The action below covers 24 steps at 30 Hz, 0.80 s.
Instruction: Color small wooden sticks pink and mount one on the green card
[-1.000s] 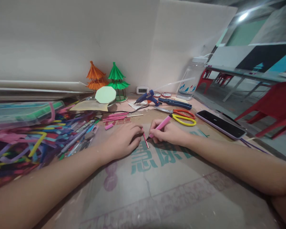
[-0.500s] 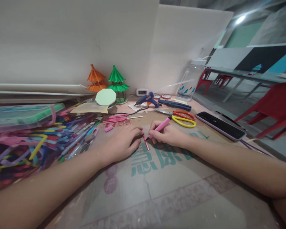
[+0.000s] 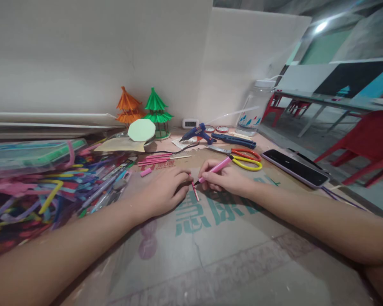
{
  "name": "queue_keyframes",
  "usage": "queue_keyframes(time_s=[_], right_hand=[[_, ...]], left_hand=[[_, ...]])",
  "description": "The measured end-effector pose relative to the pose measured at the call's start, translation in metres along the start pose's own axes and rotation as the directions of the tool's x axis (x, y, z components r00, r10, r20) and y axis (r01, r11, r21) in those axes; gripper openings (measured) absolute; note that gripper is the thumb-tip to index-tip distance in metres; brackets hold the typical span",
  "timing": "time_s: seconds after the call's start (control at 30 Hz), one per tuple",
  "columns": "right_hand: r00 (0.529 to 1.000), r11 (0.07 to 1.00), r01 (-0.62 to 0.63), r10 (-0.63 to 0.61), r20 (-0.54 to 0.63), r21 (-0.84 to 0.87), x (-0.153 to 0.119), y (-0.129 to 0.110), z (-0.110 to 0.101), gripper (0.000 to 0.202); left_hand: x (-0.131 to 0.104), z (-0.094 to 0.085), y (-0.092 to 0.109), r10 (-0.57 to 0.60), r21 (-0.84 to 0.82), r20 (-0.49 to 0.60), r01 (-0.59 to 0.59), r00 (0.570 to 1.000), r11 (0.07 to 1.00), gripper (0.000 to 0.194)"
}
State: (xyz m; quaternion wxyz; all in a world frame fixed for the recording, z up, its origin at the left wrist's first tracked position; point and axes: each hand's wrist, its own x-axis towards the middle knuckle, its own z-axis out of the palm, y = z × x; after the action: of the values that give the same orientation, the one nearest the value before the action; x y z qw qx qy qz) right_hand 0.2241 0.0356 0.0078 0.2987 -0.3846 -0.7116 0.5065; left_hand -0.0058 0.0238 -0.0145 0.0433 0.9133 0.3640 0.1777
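My right hand [image 3: 221, 176] grips a pink marker [image 3: 219, 166], its dark tip angled down to the left. The tip is at or very close to a thin stick [image 3: 196, 193], partly pink and partly pale. My left hand [image 3: 166, 187] pinches the upper end of this stick against the covered tabletop, its fingertips partly hiding it. The marker's pink cap [image 3: 146, 172] lies beyond my left hand. Behind it rests a row of pink sticks [image 3: 155, 159], with one plain wooden stick [image 3: 181, 157] beside them.
Scissors [image 3: 245, 159], blue pliers [image 3: 234, 139] and a glue gun [image 3: 198, 134] lie behind my hands. A phone [image 3: 295, 167] and bottle [image 3: 250, 110] stand right. Pipe cleaners [image 3: 35, 199] crowd the left. Orange [image 3: 127, 106] and green [image 3: 158, 110] pagoda models are at the back.
My right hand and the marker have shifted very slightly, and the marker tip sits a little higher along the stick. My left hand stays in place.
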Motion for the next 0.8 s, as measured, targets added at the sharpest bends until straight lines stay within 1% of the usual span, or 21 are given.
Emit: queue_keyframes(time_s=[0.1, 0.27, 0.47, 0.6, 0.8], right_hand=[[1.0, 1.0, 0.018, -0.018, 0.002, 0.015, 0.0003, 0.0015, 0.0003, 0.022], [0.999, 0.993, -0.006, 0.001, -0.051, -0.115, 0.0017, 0.003, 0.0015, 0.015], [0.998, 0.984, -0.006, -0.007, -0.068, -0.179, 0.0034, 0.005, 0.0006, 0.016], [0.999, 0.982, -0.017, 0.008, -0.049, -0.187, 0.0029, 0.0027, 0.0004, 0.015], [0.999, 0.993, 0.004, 0.001, 0.037, -0.115, 0.0006, 0.002, -0.0007, 0.012]], left_hand=[[0.0, 0.0002, -0.0002, -0.003, -0.008, 0.002, 0.003, 1.0, 1.0, 0.026], [-0.0002, 0.0015, -0.0014, -0.01, -0.008, -0.008, 0.01, 1.0, 1.0, 0.026], [0.0004, -0.0004, 0.0006, -0.037, -0.009, 0.008, 0.037, 0.999, 0.999, 0.027], [0.0003, 0.0003, 0.0002, -0.036, -0.001, 0.0, 0.036, 0.999, 0.999, 0.027], [-0.0006, 0.0037, -0.0029, -0.007, -0.007, -0.013, 0.007, 1.0, 1.0, 0.028]])
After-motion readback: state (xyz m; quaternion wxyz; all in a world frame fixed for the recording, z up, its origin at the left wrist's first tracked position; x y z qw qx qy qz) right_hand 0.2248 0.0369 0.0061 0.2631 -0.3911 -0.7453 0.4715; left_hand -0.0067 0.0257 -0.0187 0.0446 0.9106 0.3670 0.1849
